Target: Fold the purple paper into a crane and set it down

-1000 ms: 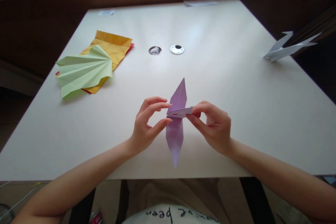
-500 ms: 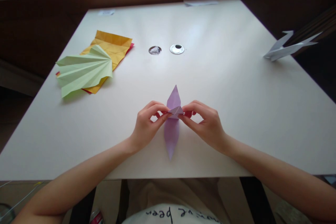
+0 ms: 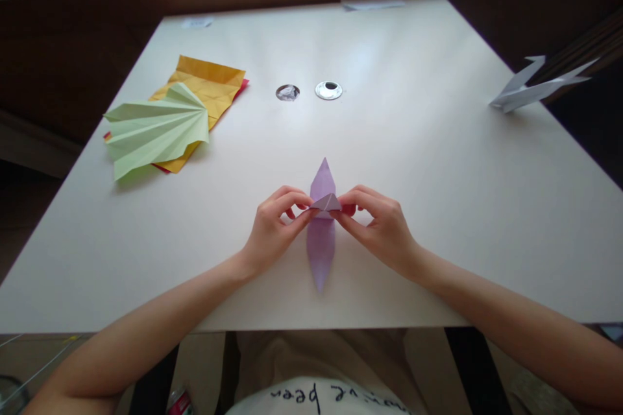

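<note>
Left hand [image 3: 272, 224] and right hand [image 3: 382, 227] pinching purple paper fold [image 3: 321, 243], green fan [image 3: 153, 130] far left, path clear

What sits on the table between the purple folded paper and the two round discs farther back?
Nothing: the head view shows bare table between the purple paper and the discs.

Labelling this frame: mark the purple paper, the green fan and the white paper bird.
purple paper [image 3: 320, 249], head view, lower flap
green fan [image 3: 156, 130], head view, middle pleats
white paper bird [image 3: 528, 92], head view, body
</note>
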`<action>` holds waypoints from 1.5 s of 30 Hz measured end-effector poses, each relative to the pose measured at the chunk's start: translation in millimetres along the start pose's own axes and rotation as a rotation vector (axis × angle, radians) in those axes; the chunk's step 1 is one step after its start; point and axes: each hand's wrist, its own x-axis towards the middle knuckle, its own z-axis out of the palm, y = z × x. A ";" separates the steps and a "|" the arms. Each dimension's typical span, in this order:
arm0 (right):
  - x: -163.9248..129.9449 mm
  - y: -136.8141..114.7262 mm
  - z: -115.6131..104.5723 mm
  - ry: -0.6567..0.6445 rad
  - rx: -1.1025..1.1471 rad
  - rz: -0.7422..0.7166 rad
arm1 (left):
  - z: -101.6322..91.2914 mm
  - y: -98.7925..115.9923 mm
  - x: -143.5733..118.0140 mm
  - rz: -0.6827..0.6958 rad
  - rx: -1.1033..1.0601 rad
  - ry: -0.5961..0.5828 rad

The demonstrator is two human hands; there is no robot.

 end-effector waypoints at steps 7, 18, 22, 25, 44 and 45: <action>-0.7 0.0 0.2 0.014 0.006 -0.001 | -0.8 0.6 -0.5 -0.003 0.012 0.023; -0.9 -2.2 0.2 0.090 0.052 -0.063 | 0.1 2.9 -1.3 0.058 0.018 0.056; -1.1 -1.7 0.6 0.103 0.048 -0.071 | 0.4 3.6 -1.5 0.070 0.025 0.064; -0.7 -2.1 0.4 0.112 0.041 -0.070 | 0.6 3.8 -0.7 0.083 0.030 0.073; -0.7 -3.2 -1.3 0.137 0.048 -0.083 | -1.1 5.7 -0.4 0.096 0.030 0.104; -0.7 -3.0 -1.5 0.136 0.052 -0.083 | -1.0 5.9 -0.2 0.096 0.029 0.106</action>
